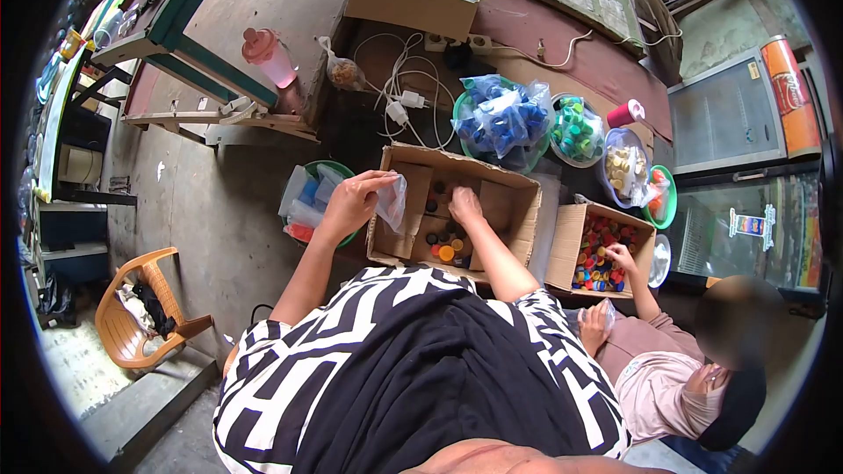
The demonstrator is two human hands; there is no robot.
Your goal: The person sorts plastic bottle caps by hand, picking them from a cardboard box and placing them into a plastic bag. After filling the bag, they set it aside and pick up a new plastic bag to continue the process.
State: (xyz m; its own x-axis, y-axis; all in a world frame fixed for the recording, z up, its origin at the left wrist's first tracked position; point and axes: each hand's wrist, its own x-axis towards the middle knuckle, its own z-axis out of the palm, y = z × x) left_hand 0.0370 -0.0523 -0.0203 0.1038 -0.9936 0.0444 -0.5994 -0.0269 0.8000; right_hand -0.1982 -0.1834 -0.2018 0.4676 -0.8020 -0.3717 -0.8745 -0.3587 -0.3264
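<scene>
- While the left hand (351,202) pinches a small clear plastic bag (392,200) just over the left flap of an open brown cardboard box (518,202), the right hand (465,206) is down inside that box; head view only
- right-hand fingers curl onto loose dark and orange plastic bottle caps (446,250) on the box floor; cannot tell whether a cap is actually gripped
- bag hangs limp; mouth looks collapsed, not spread
- risk, my read: one-handed hold on a slack bag; a cap could catch the edge and drop outside the box; cause is the closed mouth
- second risk: right forearm crosses the near wall; a nudge there could shift the box and scatter caps
- co-worker's hand (622,256) works in a smaller cardboard box of red and blue caps (566,246); well apart from the person's hands; no clash likely
</scene>
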